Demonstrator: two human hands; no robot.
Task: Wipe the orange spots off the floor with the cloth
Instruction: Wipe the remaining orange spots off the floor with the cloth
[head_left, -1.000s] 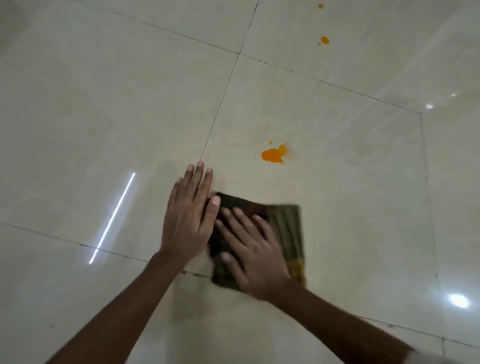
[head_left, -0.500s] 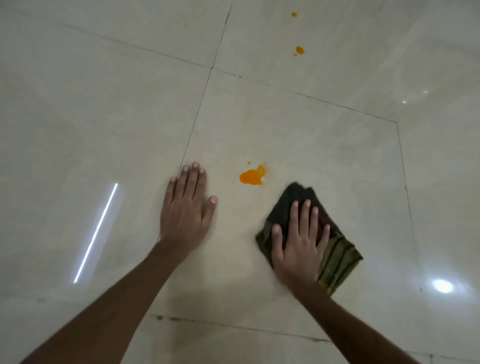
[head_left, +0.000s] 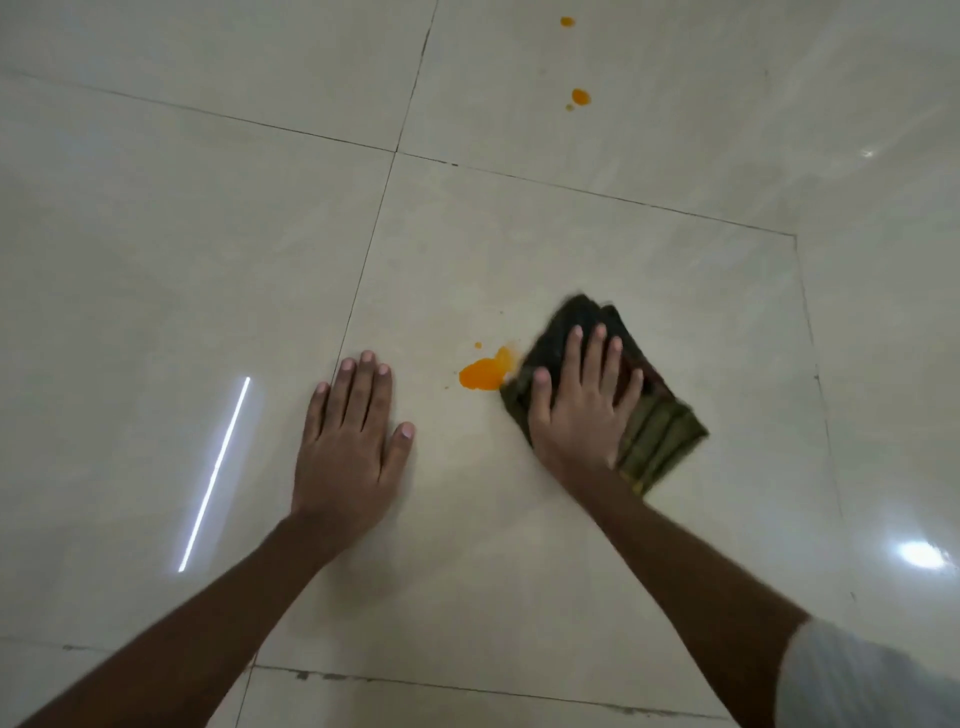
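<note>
A folded dark green and brown cloth (head_left: 662, 431) lies flat on the cream floor tiles. My right hand (head_left: 582, 405) presses down on it, fingers spread. The cloth's left edge touches a large orange spot (head_left: 480, 374), and a tiny orange drop (head_left: 477, 345) sits just above that spot. Two smaller orange spots lie far ahead: one (head_left: 580, 96) and another (head_left: 567, 21) near the top edge. My left hand (head_left: 350, 431) rests flat on the bare tile to the left of the big spot, holding nothing.
Glossy cream floor tiles (head_left: 571, 249) with dark grout lines fill the view. Light reflections show at the left (head_left: 215, 473) and lower right (head_left: 922, 553). A white sleeve (head_left: 872, 680) appears at the bottom right corner.
My right hand slid the cloth from beside my left hand out to the right, then forward until its edge met the big orange spot. My left hand stayed planted.
</note>
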